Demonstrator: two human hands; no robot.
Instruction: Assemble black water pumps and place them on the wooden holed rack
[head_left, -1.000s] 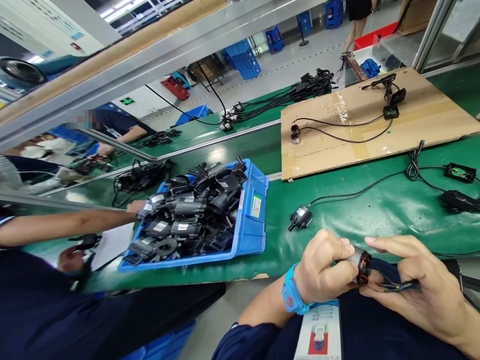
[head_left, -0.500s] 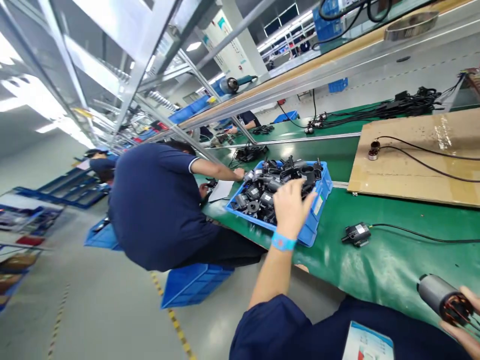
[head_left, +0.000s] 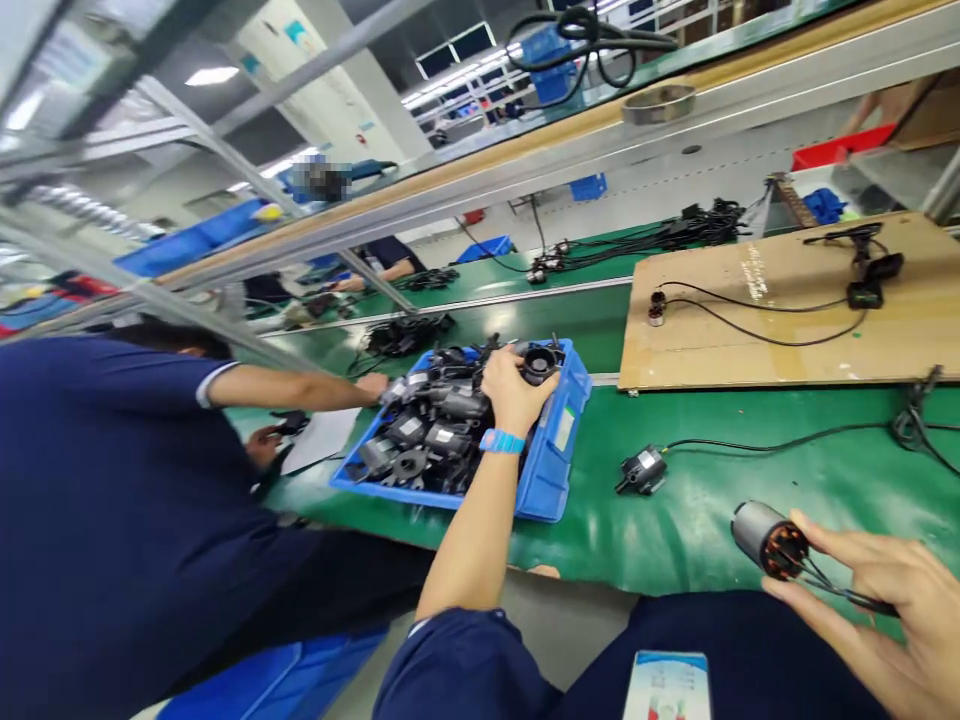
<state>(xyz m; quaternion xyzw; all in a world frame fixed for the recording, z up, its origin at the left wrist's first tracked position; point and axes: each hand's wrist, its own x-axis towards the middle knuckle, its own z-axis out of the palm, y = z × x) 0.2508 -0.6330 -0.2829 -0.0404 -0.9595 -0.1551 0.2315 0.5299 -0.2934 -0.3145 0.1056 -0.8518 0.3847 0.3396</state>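
Observation:
My left hand (head_left: 512,395), with a blue band on its wrist, reaches into the blue bin (head_left: 553,480). Its fingers curl around a round black pump housing (head_left: 538,366), open end up, at the bin's right side. Many black pump parts (head_left: 442,400) fill the bin. At the lower right, my right hand (head_left: 885,590) grips a grey motor stator (head_left: 765,535) by its wire end. Copper windings and dark wires show at the end facing my palm. Between the bin and the stator, a small black pump (head_left: 643,470) with a cable lies on the green table.
A co-worker (head_left: 97,500) bends over the table at left, one hand by the bin and a white sheet (head_left: 322,440) in front. Behind lies a cardboard sheet (head_left: 720,350) with a small cabled part (head_left: 657,308). A metal shelf rail (head_left: 480,185) crosses above the table.
My view has swung to the right. My left hand, open above the bin before, has lowered and closed on the black pump housing. My right hand with the stator is now more fully in view.

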